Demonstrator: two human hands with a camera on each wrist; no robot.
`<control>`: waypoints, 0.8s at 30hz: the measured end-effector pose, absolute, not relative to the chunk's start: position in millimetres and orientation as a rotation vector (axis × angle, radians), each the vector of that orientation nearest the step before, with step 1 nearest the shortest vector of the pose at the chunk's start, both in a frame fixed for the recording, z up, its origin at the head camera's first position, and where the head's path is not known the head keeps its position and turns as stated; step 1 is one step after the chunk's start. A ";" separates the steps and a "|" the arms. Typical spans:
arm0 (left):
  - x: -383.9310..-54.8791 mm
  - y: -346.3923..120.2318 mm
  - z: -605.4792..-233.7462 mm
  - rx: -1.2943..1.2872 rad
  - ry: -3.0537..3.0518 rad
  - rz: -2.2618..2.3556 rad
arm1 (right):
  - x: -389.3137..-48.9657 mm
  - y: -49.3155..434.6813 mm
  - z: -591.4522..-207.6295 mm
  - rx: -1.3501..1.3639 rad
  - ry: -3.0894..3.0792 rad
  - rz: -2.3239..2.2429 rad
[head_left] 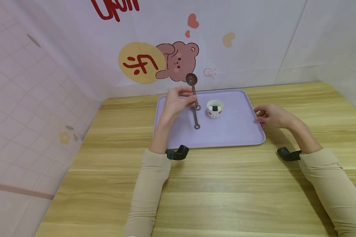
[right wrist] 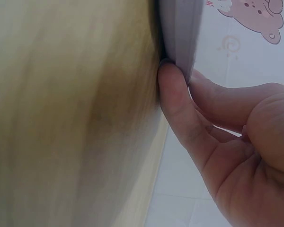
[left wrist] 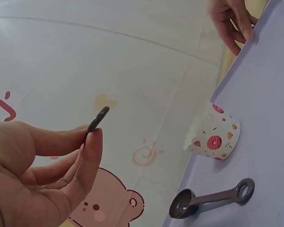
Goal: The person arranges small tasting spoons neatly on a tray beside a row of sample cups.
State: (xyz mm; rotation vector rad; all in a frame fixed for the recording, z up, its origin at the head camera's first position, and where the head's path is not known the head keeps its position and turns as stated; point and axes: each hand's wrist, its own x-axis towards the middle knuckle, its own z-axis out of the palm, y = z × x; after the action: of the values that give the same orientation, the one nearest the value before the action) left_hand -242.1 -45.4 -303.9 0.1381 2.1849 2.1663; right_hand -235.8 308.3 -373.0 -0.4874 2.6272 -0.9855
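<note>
My left hand (head_left: 178, 100) pinches a dark brown measuring spoon (head_left: 191, 79) by its handle, bowl up, above the tray's left half. In the left wrist view only a narrow end of this held spoon (left wrist: 99, 118) shows between thumb and fingers. A second brown measuring spoon (left wrist: 217, 197) lies on the lilac tray (head_left: 231, 131). Beside it stands a patterned paper baking cup (head_left: 215, 114) with a small white and black rice-ball-shaped piece (head_left: 215, 108) inside. At the tray's right side, my right hand (head_left: 273, 116) grips the rim (right wrist: 180, 42) between thumb and fingers.
The tray sits at the back of a wood-grain table (head_left: 225, 187), close to a white backdrop (head_left: 255, 49) printed with a bear and hearts. A tiled-pattern sheet (head_left: 26, 98) borders the left side. Black straps (head_left: 178, 153) are on both wrists.
</note>
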 end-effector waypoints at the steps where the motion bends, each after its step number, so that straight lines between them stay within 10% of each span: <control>1: -242.1 -43.5 -304.2 0.142 2.181 2.166 | -235.8 308.3 -373.0 -0.488 2.628 -0.983; 24: -242.3 -4.5 -312.9 0.196 2.110 2.195 | -235.9 308.0 -372.2 -0.484 2.618 -0.992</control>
State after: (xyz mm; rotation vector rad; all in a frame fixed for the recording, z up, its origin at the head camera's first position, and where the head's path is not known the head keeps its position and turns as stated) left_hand -242.3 -4.5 -312.9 0.1958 2.1098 2.1950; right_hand -235.9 308.0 -372.2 -0.4843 2.6179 -0.9925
